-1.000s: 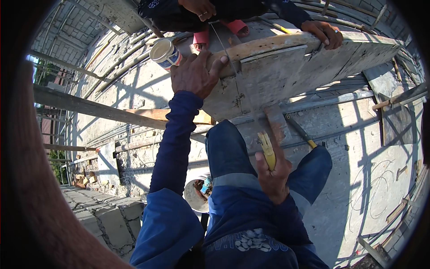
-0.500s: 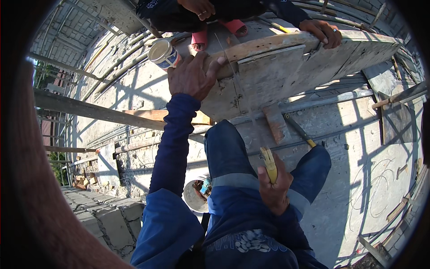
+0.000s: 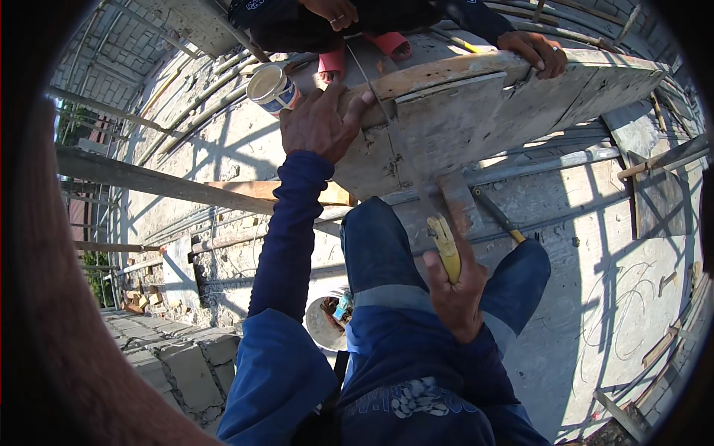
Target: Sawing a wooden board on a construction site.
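Observation:
A handsaw (image 3: 448, 251) with a yellow handle is gripped in my right hand (image 3: 460, 301), in front of my lap. Its thin blade runs away from me and crosses the upper edge of a long wooden panel (image 3: 446, 111), which stands on its side. My left hand (image 3: 320, 128) clasps the panel's left end from above, the thumb stretched close to the blade. Farther along the same edge, a co-worker's hand (image 3: 532, 56) rests on the panel. How deep the blade sits in the wood is hard to make out.
A tub (image 3: 269, 88) stands beyond my left hand, and a white bucket (image 3: 318, 327) with odds and ends sits beside my left thigh. A dark-shafted tool (image 3: 497, 212) lies by my right knee. A grey pole (image 3: 156, 182) juts in from the left. Wire (image 3: 617, 320) curls on the right.
My right hand and the saw have shifted slightly away from me, the blade sliding farther over the panel's edge. Both hands on the panel stay in place.

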A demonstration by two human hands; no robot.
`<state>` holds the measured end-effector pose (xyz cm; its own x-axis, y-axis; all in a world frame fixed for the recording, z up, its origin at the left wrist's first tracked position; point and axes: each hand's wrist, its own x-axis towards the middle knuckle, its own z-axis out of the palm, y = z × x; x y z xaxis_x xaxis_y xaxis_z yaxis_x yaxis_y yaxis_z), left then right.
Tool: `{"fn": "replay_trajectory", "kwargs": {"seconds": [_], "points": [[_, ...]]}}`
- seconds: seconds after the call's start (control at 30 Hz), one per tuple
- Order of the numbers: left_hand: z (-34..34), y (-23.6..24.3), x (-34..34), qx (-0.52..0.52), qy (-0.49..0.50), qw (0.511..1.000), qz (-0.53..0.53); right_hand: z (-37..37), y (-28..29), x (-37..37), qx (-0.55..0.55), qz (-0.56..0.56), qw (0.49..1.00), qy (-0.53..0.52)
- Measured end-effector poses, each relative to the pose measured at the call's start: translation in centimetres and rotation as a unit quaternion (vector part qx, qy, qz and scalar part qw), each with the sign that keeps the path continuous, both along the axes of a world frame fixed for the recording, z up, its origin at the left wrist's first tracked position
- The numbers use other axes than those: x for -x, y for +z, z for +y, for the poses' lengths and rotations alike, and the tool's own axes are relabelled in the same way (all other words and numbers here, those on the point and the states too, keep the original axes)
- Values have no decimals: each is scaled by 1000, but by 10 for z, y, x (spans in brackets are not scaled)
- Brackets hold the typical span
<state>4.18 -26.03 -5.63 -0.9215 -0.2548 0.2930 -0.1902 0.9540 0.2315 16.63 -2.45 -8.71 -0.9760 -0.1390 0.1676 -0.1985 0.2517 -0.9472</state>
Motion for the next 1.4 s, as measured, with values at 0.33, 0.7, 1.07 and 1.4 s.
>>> {"fn": "replay_trajectory", "kwargs": {"seconds": [0.33,0.7,1.07,1.4], "points": [[5,2,-2,-12,5,1000,0,-13,-14,20,27,53,998,-25],[2,0,-1,-9,-5,1000,-2,4,-13,-10,-6,37,999,-25],[-6,6,3,3,4,1000,-11,13,-5,-18,-11,66,998,-17],[0,-5,3,-18,28,999,-13,-4,-10,1,-41,22,999,-16]]}}
